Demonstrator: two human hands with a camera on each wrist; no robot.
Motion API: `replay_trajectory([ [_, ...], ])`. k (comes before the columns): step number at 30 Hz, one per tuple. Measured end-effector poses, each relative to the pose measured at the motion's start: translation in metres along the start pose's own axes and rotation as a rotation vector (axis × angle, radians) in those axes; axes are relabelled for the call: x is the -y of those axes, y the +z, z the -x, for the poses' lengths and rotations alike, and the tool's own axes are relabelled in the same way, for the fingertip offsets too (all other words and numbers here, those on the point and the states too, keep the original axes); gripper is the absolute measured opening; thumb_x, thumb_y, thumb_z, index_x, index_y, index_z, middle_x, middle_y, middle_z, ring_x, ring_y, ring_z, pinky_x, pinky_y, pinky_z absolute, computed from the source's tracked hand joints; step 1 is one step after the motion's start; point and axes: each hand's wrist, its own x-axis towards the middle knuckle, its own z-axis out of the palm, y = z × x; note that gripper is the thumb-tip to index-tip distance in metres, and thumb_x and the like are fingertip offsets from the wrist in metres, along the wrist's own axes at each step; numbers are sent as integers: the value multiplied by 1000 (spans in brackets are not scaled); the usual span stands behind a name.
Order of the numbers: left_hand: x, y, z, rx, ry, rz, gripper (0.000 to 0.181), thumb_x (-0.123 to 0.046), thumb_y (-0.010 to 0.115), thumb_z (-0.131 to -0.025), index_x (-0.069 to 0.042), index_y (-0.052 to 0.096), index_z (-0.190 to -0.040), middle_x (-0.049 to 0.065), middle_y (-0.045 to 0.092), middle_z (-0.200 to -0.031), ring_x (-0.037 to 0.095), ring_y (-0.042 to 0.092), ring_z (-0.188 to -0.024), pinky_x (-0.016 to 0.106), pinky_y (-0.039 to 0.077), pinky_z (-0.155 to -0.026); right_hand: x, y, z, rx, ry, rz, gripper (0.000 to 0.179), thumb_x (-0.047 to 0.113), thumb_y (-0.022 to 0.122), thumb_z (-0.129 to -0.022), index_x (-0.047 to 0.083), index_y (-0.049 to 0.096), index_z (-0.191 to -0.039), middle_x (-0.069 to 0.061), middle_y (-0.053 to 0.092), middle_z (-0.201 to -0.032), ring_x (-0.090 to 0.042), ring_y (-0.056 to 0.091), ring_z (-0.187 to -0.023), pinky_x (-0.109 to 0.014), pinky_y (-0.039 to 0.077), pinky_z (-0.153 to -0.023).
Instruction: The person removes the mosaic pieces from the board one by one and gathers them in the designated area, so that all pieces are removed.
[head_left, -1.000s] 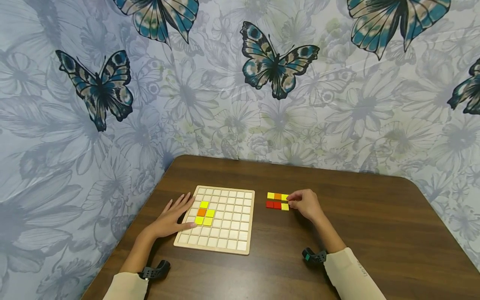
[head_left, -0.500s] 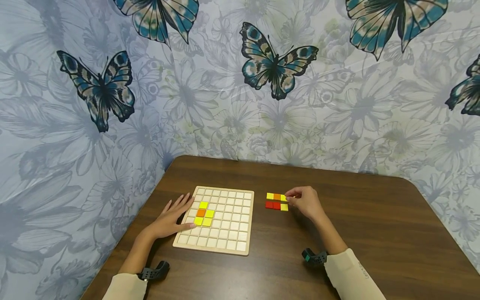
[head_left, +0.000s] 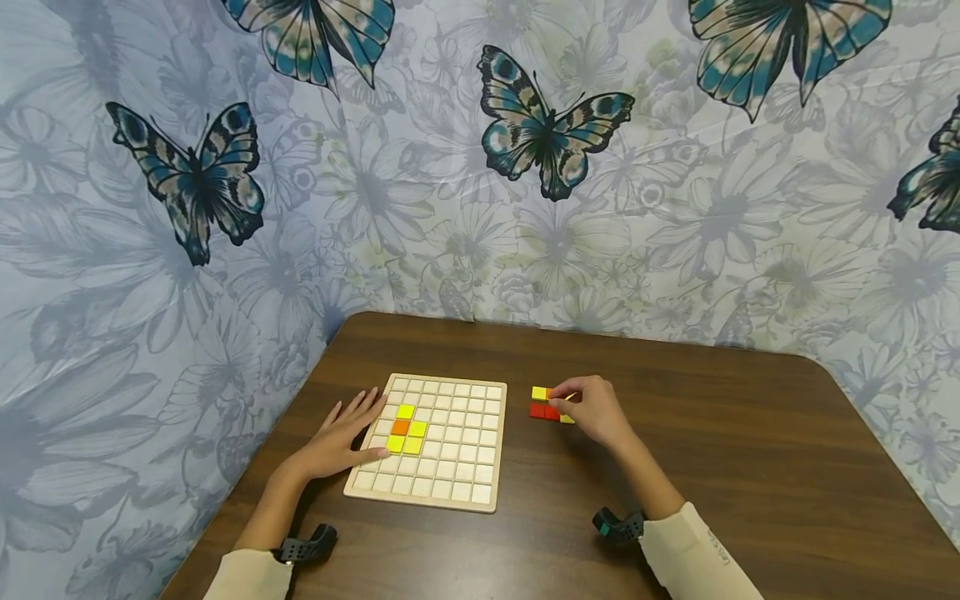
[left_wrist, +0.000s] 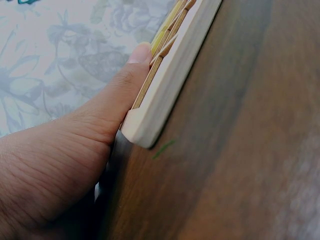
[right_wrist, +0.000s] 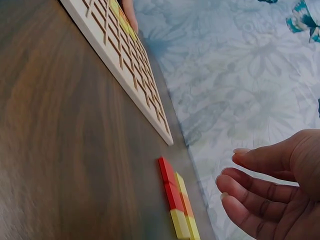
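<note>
A pale wooden grid board (head_left: 461, 450) lies on the table, with one orange tile (head_left: 401, 427) and several yellow tiles (head_left: 406, 412) set in its left part. My left hand (head_left: 341, 440) rests spread on the board's left edge, its thumb (left_wrist: 131, 70) lying along the rim in the left wrist view. Right of the board are two short rows of loose tiles, including red tiles (right_wrist: 174, 196) and a yellow tile (head_left: 539, 392). My right hand (head_left: 595, 408) hovers over their right end, partly covering them. The right wrist view shows its fingers loosely bent, thumb apart, nothing between.
The brown wooden table (head_left: 720, 450) reaches back to a wall covering (head_left: 420, 233) printed with butterflies and flowers. A black wrist strap (head_left: 306, 546) is on the left wrist, and another black strap (head_left: 621, 525) is on the right.
My right hand has moved left over the loose tiles, covering more of the far row. My left hand has kept its place on the board.
</note>
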Motion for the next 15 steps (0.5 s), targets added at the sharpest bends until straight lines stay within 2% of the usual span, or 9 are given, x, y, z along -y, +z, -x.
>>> replay_trajectory([
  [7,-3,-2,2,2,-15,-1,95,-46,72,-93,-7,21,-163,23,13,-167,48,6,-152,72,-4,-114,12,11,4,27,-68,-3,5,7,81,-86,8,81,-91,-2,75,-90,-17,62,-69,-28,51,-58],
  [15,-1,-2,0,14,-17,5,95,-47,70,-93,-9,19,-163,21,11,-168,46,5,-153,71,-5,-114,24,23,12,94,-157,-1,6,9,79,-89,5,81,-92,5,73,-83,-17,62,-72,-27,51,-61],
])
